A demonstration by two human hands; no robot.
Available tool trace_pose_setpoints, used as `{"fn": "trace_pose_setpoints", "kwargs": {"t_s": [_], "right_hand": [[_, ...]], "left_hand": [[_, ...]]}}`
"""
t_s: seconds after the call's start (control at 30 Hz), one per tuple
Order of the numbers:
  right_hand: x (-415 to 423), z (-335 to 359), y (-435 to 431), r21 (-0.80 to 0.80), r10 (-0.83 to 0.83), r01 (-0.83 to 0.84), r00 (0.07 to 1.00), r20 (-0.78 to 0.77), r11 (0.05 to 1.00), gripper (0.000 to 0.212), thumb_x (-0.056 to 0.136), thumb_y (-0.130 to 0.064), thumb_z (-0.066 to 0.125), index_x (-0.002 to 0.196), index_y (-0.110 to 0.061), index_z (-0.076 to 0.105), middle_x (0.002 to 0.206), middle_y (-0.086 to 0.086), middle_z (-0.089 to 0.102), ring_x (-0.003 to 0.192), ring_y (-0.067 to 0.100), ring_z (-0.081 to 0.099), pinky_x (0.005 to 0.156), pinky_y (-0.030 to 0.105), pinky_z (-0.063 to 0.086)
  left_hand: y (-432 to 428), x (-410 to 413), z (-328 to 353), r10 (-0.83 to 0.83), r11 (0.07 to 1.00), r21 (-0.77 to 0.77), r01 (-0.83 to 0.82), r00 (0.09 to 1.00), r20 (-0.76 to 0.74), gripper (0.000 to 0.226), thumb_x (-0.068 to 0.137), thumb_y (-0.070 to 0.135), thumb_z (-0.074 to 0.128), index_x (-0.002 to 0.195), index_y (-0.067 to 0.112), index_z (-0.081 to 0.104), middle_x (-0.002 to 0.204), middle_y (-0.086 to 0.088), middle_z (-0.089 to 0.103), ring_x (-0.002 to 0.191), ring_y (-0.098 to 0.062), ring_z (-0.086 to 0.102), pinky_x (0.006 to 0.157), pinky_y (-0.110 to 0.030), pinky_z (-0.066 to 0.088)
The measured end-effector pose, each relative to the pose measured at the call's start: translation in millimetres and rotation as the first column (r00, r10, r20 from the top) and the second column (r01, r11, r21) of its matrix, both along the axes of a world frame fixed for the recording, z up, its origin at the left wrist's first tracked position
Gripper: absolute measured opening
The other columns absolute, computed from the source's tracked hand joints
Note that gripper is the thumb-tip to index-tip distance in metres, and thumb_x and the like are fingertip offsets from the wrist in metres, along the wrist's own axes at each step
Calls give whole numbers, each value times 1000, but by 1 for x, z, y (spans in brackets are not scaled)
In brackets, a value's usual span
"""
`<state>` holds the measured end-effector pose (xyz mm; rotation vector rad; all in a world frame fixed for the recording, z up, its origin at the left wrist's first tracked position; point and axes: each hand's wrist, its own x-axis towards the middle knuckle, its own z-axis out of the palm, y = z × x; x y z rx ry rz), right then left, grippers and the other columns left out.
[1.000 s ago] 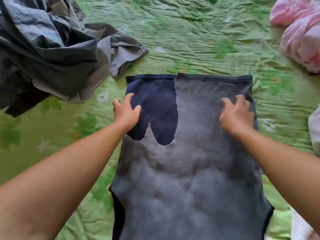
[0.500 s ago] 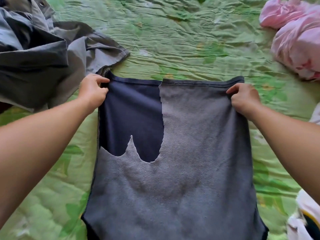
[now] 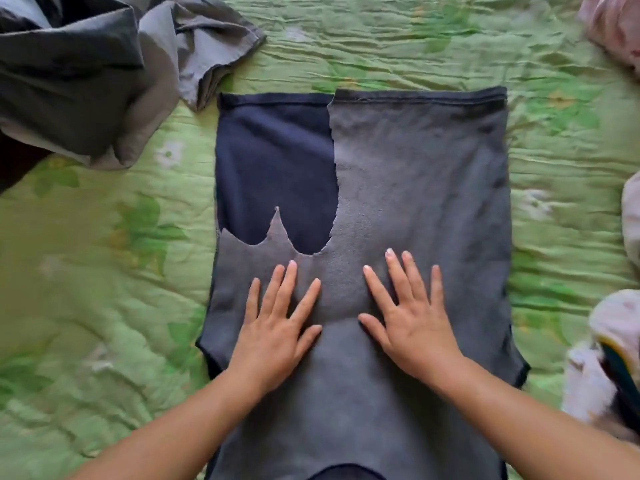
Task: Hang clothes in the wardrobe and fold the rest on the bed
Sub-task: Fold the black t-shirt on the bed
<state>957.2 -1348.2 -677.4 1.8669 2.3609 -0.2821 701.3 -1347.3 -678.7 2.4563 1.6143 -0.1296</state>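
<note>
We have the sleeveless top (image 3: 415, 185) spread flat on the bed (image 3: 346, 39), its hem away from us and its neckline at our near edge. Our left hand (image 3: 277, 327) and right hand (image 3: 412, 320) lie side by side on its middle, palms down, fingers straight and spread. They press the cloth and grip nothing. The upper layer is a faded grey knit with a ragged cut-out (image 3: 277, 168) in its left half, where the navy layer beneath shows through.

We judge it light, soft and limp: it should sag wherever it is unsupported and keep a fold only once pressed. Its fuzzy face ought to cling to the cover rather than slide. The ragged edge looks like the weak spot, and a tug there could stretch or tear it further. Better to take hold at the stitched hem corners or the side edges by the armholes, one hand per side, lifting both layers together.

The bed wears a green quilted cover, rumpled and yielding. A crumpled grey garment (image 3: 86, 81) lies by the top's far left corner; we cannot tell whether they touch. Pink cloth (image 3: 613, 26) sits well off its far right corner, and pale bundled pieces (image 3: 609, 358) lie apart from its right side. Nothing beyond the bed is in view.
</note>
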Motion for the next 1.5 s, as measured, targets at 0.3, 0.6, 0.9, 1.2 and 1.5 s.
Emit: {"fn": "trace_pose_setpoints", "kwargs": {"t_s": [0.3, 0.6, 0.9, 1.2, 1.5], "right_hand": [[-7, 1, -25, -148, -68, 81, 994, 90, 986, 72, 100, -66, 14, 161, -32, -2, 169, 7, -11, 155, 25, -13, 121, 62, -5], [27, 19, -221, -208, -4, 16, 998, 58, 978, 71, 98, -61, 23, 160, -26, 26, 169, 13, 7, 156, 31, 8, 118, 67, 13], [59, 27, -309, -214, 234, -229, 972, -2, 950, 74, 94, -59, 49, 158, -25, 33, 166, 20, 19, 152, 40, 20, 115, 71, 19], [65, 56, -249, -14, 273, -277, 953, -134, 961, 26, 71, -6, 78, 88, -16, 60, 77, 4, 52, 67, 31, 54, 52, 40, 42], [102, 128, -27, 44, 95, -95, 995, -2, 994, 30, 90, -11, 64, 114, -20, 49, 91, 11, 52, 66, 40, 61, 49, 44, 50]], "left_hand": [[-17, 1, -1, 47, 995, -77, -59, 988, -150, 68, 100, 59, 20, 160, 33, 5, 168, -11, -6, 155, -26, -6, 124, -54, 6], [-203, -40, 19, -156, 974, -181, 135, 982, -106, 71, 96, 59, 34, 159, 28, 24, 167, -16, 5, 155, -31, 7, 118, -62, 21], [-272, -85, 32, -219, 965, -163, 204, 972, -80, 64, 94, 40, 44, 154, 18, 40, 161, -16, 31, 149, -32, 31, 114, -58, 31], [-202, -96, 62, -168, 982, -72, 177, 978, 124, 12, 79, 10, 48, 87, 18, 50, 80, -5, 51, 65, -32, 54, 52, -39, 41], [13, -60, 135, 154, 988, -7, -156, 968, 198, 20, 95, 17, 48, 114, 25, 53, 111, -8, 63, 92, -39, 63, 72, -49, 52]]}}
